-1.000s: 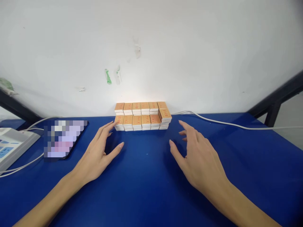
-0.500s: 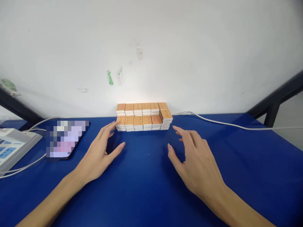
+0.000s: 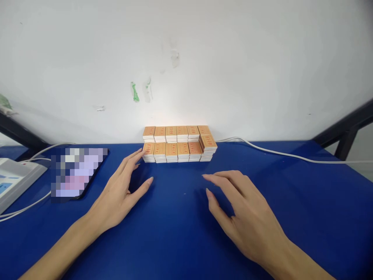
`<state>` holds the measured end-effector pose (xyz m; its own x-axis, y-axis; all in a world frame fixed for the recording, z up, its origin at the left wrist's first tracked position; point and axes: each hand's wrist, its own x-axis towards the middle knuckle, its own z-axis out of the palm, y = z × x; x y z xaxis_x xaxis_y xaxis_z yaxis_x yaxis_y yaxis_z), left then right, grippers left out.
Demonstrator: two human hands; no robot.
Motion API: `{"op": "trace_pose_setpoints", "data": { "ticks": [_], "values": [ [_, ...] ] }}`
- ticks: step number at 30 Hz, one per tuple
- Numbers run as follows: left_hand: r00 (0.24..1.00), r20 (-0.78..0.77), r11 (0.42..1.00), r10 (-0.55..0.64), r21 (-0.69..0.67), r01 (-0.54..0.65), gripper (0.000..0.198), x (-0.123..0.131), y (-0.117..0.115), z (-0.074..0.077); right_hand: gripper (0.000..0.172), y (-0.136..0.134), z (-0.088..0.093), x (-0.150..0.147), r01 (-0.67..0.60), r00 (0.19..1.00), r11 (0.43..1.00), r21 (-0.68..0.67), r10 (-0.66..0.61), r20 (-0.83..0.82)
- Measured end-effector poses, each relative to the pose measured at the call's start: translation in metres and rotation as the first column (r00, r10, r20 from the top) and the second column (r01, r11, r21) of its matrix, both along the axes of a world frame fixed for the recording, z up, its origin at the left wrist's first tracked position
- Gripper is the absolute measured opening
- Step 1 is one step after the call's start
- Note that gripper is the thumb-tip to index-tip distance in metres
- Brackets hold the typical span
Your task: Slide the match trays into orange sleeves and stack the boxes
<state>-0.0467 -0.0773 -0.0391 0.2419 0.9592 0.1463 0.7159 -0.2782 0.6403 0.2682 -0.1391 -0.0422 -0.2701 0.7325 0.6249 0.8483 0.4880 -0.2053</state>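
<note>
Several small boxes with orange tops and white sides stand in two stacked rows (image 3: 171,150) against the wall. The back row is higher than most of the front one. At the front row's right end, one box (image 3: 208,142) sits higher than its neighbours. My left hand (image 3: 122,194) is open, its fingertips at the left end of the front row, thumb apart, holding nothing. My right hand (image 3: 247,210) hovers over the blue table, in front of the right end of the rows, with thumb and fingers apart and nothing between them.
On the left of the blue table (image 3: 175,241) lies a phone (image 3: 80,171) with a blurred screen. Beyond it is a white device (image 3: 20,179) with cables. A white cable (image 3: 271,150) runs along the wall at the right. Dark metal braces stand at both sides.
My right hand has drawn back from the boxes toward me, and its index finger and thumb are closer together. My left hand has hardly moved. The view has shifted slightly.
</note>
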Motion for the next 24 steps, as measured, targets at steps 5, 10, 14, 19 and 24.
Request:
{"op": "trace_pose_setpoints", "data": {
  "ticks": [5, 10, 14, 19, 24],
  "values": [
    [0.995, 0.056, 0.996, 0.078, 0.031, -0.08, 0.075, 0.001, -0.001, -0.003, 0.017, 0.025, 0.004, -0.03, -0.088, 0.99, 0.993, 0.082, 0.078, 0.12],
    [0.973, 0.138, 0.98, 0.184, 0.054, -0.193, 0.061, -0.001, 0.003, -0.004, 0.025, 0.079, 0.02, -0.08, -0.14, 0.95, 0.984, 0.106, 0.104, 0.294],
    [0.967, 0.179, 0.979, 0.181, 0.056, -0.194, 0.056, -0.004, 0.005, -0.003, 0.028, 0.11, 0.023, -0.112, -0.125, 0.94, 0.987, 0.099, 0.086, 0.331],
    [0.973, 0.205, 0.992, 0.111, 0.033, -0.12, 0.058, -0.004, 0.005, -0.006, 0.016, 0.115, 0.012, -0.116, -0.097, 0.944, 0.993, 0.071, 0.07, 0.323],
    [0.969, 0.245, 0.998, 0.041, 0.026, -0.049, 0.066, -0.002, 0.007, -0.012, 0.025, 0.114, 0.003, -0.111, -0.144, 0.934, 0.986, 0.086, 0.107, 0.34]
  ]
}}
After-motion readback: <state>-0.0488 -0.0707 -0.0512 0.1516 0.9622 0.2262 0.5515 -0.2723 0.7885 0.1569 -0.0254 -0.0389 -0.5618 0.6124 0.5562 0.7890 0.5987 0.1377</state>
